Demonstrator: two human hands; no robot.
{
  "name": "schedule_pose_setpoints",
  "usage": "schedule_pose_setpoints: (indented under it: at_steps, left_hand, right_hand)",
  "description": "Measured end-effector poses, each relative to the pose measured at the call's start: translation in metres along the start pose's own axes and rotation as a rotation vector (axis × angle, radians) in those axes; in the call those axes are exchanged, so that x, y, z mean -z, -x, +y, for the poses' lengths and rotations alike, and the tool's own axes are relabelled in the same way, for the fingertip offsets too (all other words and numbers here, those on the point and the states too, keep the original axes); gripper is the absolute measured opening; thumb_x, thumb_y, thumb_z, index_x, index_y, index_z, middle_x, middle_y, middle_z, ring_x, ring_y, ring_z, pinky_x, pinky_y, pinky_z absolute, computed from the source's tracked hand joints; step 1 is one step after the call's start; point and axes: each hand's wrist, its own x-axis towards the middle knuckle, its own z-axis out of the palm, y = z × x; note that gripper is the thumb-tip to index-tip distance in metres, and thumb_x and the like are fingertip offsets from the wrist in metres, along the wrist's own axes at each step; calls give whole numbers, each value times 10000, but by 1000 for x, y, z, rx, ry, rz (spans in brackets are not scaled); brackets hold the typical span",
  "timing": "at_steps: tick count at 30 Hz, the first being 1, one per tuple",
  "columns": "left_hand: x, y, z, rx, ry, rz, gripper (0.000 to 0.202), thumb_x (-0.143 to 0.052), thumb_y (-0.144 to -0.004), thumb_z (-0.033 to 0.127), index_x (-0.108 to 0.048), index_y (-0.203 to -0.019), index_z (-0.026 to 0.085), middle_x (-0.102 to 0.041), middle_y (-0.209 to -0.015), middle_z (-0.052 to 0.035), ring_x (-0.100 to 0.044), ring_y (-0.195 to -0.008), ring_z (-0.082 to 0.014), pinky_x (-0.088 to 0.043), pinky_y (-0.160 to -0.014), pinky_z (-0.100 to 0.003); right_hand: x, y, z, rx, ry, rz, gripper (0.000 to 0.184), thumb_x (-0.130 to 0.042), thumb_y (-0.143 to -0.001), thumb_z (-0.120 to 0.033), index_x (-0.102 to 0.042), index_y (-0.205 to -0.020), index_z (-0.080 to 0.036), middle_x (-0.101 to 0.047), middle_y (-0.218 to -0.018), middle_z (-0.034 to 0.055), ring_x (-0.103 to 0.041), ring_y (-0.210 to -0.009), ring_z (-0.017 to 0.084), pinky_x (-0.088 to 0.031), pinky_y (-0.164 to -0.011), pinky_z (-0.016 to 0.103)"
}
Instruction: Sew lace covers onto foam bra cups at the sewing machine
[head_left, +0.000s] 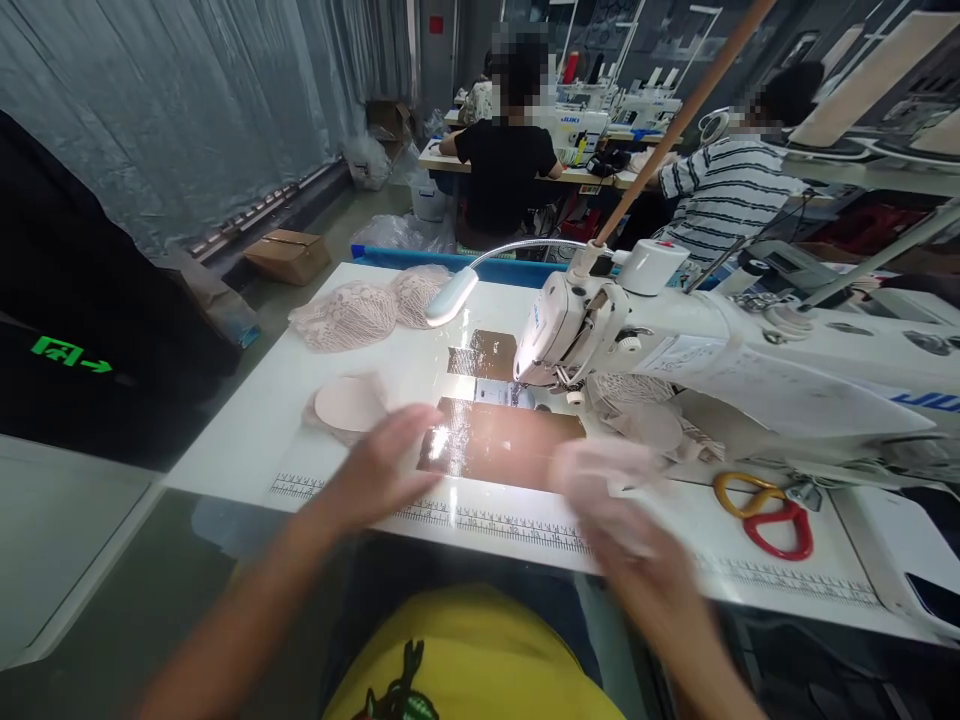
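Note:
My left hand (381,468) hovers over the front of the sewing table, its fingers apart and holding nothing. Just beyond it lies a beige bra cup (346,408) with thin fabric around its edge. My right hand (649,550), smeared by motion, is closed on a pale pink piece of fabric (619,485) near the front edge. Between the hands, a shiny brown plate (480,450) covers the table in front of the needle area of a white sewing machine (562,325). Lace-covered bra cups (349,315) lie at the back left.
Scissors with yellow and red handles (780,530) lie at the right. More beige cup pieces (660,425) sit under the machine arm. A lamp (452,297) reaches over the table, and a printed ruler (495,525) runs along the front. Two people sit at machines beyond.

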Motion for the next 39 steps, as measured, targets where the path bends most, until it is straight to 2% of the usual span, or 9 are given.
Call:
schedule_pose_setpoints:
  at_steps: [3, 5, 10, 15, 19, 22, 27, 31, 39]
  left_hand:
    - [-12, 1, 42, -131, 387, -368, 616, -659, -773, 314, -451, -1344, 213, -601, -1232, -80, -581, -1088, -219, -473, -939, -313]
    - [-21, 3, 55, -87, 525, -420, 477, -611, -772, 203, -535, -1243, 203, -656, -1104, -49, -619, -948, -183, -490, -840, -269]
    - [-35, 11, 34, 182, 520, -216, 192, -524, -763, 111, -654, -894, 162, -662, -816, -8, -589, -762, -148, -443, -684, -224]
    - [-23, 19, 17, 327, 546, -84, 265, -497, -891, 330, -620, -761, 134, -585, -674, -17, -518, -634, -128, -377, -580, -223]
    - [-13, 20, 36, 70, 1026, -464, 348, -492, -897, 414, -637, -1038, 131, -636, -855, -75, -578, -716, -151, -457, -632, -251]
    - [-15, 15, 48, 6, 927, -375, 602, -595, -841, 393, -411, -1387, 218, -584, -1163, -118, -592, -866, -182, -497, -715, -288]
    - [-29, 5, 42, 92, 725, -326, 619, -631, -807, 427, -460, -1363, 215, -520, -1315, -117, -495, -1161, -278, -453, -913, -355]
    - [-32, 8, 30, 244, 1000, -523, 406, -591, -835, 443, -636, -1082, 124, -647, -904, -73, -604, -819, -202, -483, -718, -288]
    - [-38, 9, 34, 232, 1062, -394, 340, -542, -869, 402, -546, -678, 120, -478, -648, -3, -442, -598, -102, -361, -566, -223]
  right_hand:
    - [-27, -20, -2, -37, -52, -35, 211, -536, -888, -320, -624, -745, -192, -651, -638, -27, -586, -527, 128, -482, -478, 215]
    - [-33, -30, -9, 28, -59, -62, 105, -537, -868, -221, -595, -784, -200, -663, -676, -17, -601, -561, 120, -473, -516, 206]
    - [-1, -33, -19, 320, 214, 88, 136, -491, -809, -111, -550, -808, -234, -668, -774, 26, -606, -602, 130, -430, -494, 212]
    - [26, -28, -12, 167, 231, 461, 179, -651, -720, -102, -540, -755, -238, -625, -773, 13, -606, -701, 153, -452, -598, 235]
    - [2, -36, 0, -304, -283, 10, 69, -634, -787, -261, -585, -773, -213, -632, -762, 5, -601, -693, 163, -462, -609, 260]
    - [-24, -37, 6, -604, -728, -315, 146, -641, -790, -334, -612, -804, -191, -634, -728, -4, -578, -643, 152, -473, -620, 279]
    - [-38, -31, 4, -780, -995, -321, 197, -660, -789, -354, -665, -871, -175, -669, -772, 20, -595, -691, 164, -477, -673, 303]
    - [-27, -28, 6, -690, -1036, -226, 243, -748, -714, -343, -668, -876, -180, -669, -773, 25, -612, -697, 165, -484, -646, 279]
    - [-33, -28, 17, -536, -730, 71, 578, -705, -762, -395, -500, -1289, -279, -657, -822, 13, -575, -625, 137, -481, -607, 263]
